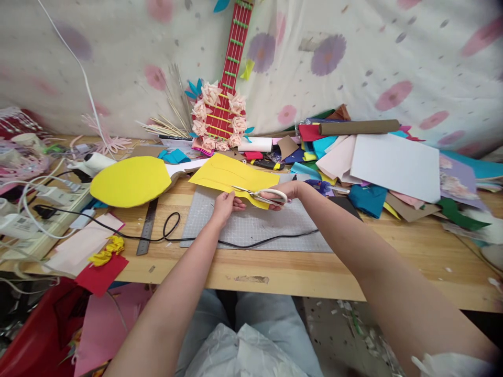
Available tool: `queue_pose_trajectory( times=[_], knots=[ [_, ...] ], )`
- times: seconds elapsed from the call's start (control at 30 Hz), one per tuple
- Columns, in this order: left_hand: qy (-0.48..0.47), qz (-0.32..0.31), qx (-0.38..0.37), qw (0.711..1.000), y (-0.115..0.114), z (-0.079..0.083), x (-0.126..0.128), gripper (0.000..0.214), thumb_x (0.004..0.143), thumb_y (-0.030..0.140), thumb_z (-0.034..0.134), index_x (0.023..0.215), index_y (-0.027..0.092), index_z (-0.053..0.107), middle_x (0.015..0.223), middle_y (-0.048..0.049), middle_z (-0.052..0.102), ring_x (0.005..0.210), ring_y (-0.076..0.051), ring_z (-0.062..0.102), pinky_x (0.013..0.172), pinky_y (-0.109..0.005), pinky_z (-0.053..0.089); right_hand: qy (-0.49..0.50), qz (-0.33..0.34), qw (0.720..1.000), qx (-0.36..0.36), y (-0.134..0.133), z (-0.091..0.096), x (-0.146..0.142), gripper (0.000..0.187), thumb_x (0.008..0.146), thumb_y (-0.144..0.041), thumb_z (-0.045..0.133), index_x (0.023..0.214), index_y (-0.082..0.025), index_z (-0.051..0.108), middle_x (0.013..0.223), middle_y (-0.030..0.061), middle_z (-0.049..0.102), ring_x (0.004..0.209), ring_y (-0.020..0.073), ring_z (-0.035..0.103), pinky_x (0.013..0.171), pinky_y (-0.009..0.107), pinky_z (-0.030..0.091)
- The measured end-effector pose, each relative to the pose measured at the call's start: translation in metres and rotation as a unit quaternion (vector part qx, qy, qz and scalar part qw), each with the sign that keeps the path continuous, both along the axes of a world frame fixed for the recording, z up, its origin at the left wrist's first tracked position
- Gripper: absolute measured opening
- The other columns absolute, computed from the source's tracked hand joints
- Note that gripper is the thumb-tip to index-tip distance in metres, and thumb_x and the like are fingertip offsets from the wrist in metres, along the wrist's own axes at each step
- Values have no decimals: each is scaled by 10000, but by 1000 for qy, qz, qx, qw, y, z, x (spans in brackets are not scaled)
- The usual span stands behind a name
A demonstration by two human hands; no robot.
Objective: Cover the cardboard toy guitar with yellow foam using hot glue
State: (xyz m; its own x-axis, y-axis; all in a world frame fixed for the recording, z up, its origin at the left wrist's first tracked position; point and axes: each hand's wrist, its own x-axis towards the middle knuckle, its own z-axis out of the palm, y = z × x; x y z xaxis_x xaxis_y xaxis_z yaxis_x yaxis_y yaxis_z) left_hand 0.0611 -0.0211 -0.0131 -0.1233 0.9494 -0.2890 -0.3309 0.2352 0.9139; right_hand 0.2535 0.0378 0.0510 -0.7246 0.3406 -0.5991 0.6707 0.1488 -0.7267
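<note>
Centre frame: left hand (225, 206) pinches yellow sheet (236, 172); right hand (291, 189) grips scissors (257, 194), fingers curled. Cutting appears partial; drawn line looks uncut.

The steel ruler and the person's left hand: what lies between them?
In the head view, going from the ruler to the left hand: a loop of black cable, then part of the grey cutting mat.
</note>
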Motion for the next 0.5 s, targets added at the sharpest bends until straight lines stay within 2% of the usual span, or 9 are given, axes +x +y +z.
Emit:
queue_pose_trajectory(
  times=[0.17, 0.33, 0.5],
  knots=[
    [-3, 3, -1, 1000, 1, -1, 0, 190, 841, 254, 535, 707, 148, 451, 496, 14, 560, 486, -152, 635, 564, -295, 548, 12, -14, 1000, -21, -5, 5, -8, 609, 676, -756, 499, 790, -159, 547, 513, -13, 457, 427, 75, 361, 363, 216, 233],
    [6, -3, -4, 1000, 1, -1, 1, 171, 845, 249, 514, 718, 148, 460, 489, 12, 560, 521, -154, 649, 592, -295, 556, -20, -24, 999, -7, -8, 8, -7, 634, 649, -774, 509, 787, -156, 541, 478, -25, 416, 409, 69, 331, 332, 204, 136],
    [5, -1, -4, 1000, 1, 1, 1, 170, 861, 217, 482, 710, 143, 459, 485, 8, 563, 487, -144, 636, 568, -279, 549, -2, -45, 999, -21, -11, 9, -9, 612, 640, -756, 544, 773, -160, 521, 498, -45, 388, 400, 44, 305, 330, 182, 134]
  ],
)
